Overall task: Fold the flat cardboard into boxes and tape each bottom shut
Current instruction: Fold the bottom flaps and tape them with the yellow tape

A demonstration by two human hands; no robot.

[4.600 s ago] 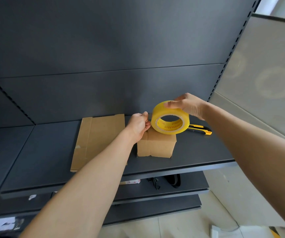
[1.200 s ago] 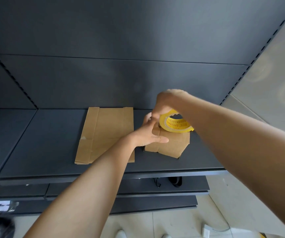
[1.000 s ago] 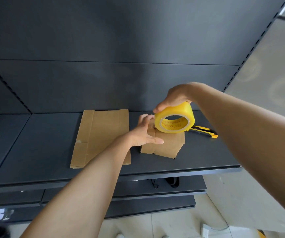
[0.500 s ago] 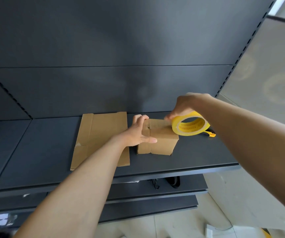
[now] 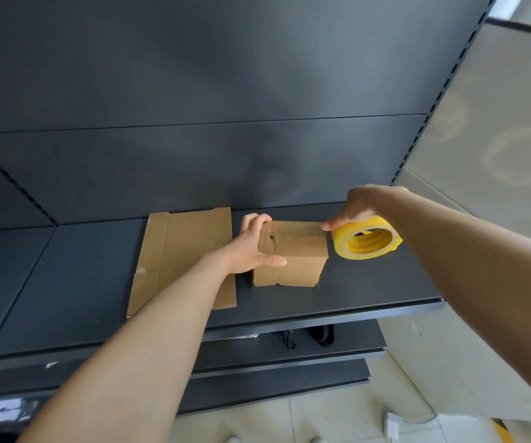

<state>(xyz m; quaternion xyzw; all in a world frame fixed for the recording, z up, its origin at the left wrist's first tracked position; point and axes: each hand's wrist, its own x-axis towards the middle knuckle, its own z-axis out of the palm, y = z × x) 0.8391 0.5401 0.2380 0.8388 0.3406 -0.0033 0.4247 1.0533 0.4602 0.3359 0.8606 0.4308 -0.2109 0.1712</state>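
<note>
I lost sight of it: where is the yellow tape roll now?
Right of centre in the head view: the right hand holds the tape roll just right of the folded box, over the dark shelf.

Small box [image 5: 296,263] on dark shelf [image 5: 65,282], tape strip [image 5: 296,231] across its top. Left hand [image 5: 251,247] grips box's left edge, thumb on near face. Right hand [image 5: 356,207] holds yellow tape roll [image 5: 366,243] just right of box. Flat cardboard [image 5: 181,260] lies left.
</note>
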